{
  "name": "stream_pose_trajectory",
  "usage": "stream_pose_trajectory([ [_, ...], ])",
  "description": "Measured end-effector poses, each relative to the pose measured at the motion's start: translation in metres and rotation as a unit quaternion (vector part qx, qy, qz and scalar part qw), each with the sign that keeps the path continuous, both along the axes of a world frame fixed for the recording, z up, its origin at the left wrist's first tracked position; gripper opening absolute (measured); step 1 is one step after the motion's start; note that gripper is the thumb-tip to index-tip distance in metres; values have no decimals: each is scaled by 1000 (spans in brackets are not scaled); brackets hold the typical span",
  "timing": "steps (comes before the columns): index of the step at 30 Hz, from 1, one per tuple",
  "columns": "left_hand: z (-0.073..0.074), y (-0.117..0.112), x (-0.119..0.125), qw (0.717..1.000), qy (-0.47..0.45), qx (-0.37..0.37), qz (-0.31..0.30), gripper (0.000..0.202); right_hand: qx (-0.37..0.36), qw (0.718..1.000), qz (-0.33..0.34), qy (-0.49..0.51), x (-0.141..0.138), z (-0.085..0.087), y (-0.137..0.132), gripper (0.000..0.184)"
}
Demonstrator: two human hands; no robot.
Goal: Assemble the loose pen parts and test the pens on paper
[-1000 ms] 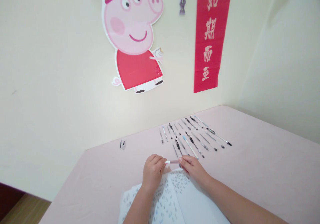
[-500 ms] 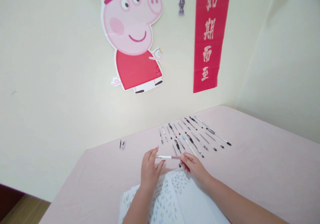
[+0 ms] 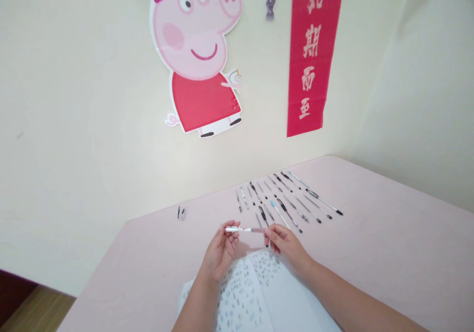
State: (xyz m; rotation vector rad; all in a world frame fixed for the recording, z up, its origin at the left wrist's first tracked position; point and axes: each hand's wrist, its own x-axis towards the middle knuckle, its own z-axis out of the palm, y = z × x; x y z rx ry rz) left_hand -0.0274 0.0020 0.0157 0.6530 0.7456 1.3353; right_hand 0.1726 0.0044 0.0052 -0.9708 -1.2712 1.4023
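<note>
A pen (image 3: 240, 229), white on its left part and pinkish-brown on its right, lies level between my two hands. My right hand (image 3: 287, 243) pinches its right end between thumb and fingers. Turned palm up, my left hand (image 3: 221, 250) has its fingers curled at the pen's left end, closed on it. Below both hands are sheets of paper (image 3: 242, 292) covered in handwriting. Just beyond the hands, several pens and refills lie in slanting rows, among them a light-blue-topped pen (image 3: 280, 215) and a black-gripped pen (image 3: 289, 214).
The pink-covered table (image 3: 388, 243) meets the wall at the back. A small clear piece with dark bits (image 3: 181, 213) lies at the left. On the wall hang a cartoon pig cutout (image 3: 203, 100) and a red banner (image 3: 314, 60).
My left hand has turned from fingers spread beside the pen to palm up with fingers curled at its left end. The pen has shifted slightly left and up. My right hand keeps its pinch.
</note>
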Motion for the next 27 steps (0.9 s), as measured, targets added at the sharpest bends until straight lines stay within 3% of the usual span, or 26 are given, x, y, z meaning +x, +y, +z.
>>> stream_pose_trajectory([
  [5,3,2,-3,992,-118,-31,11,26,-33,999,-16,10,-1,3,-1,37],
  [9,6,1,-3,988,-150,-17,30,23,-31,999,-13,16,-1,4,-1,35],
  [16,3,-1,-5,990,-128,5,51,12,-20,1000,-8,9,-1,0,-2,31],
  [27,0,0,-6,995,-84,16,47,17,5,1000,11,-26,1,-2,-1,35],
])
